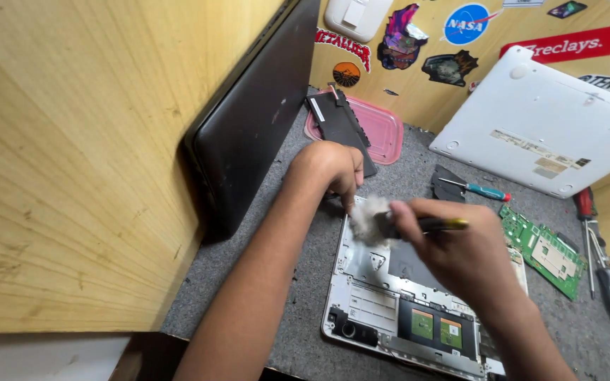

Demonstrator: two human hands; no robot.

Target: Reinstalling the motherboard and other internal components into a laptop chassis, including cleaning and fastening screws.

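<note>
You're mid-clean: right hand [460, 247] grips a brush [390, 224], bristles on the far-left corner of the opened laptop base [383, 296] at the table's near edge. Left hand [330, 169] curls, steadying that corner. Next needs light strokes; green circuit board [541, 250] lies right.

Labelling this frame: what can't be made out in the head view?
- Brush bristles: motion-blurred.
- Left hand fingertips: hidden behind the brush.
- Open laptop base: right part covered by right hand; bottom corner cut by frame edge.
- Green circuit board: components too small.
</note>
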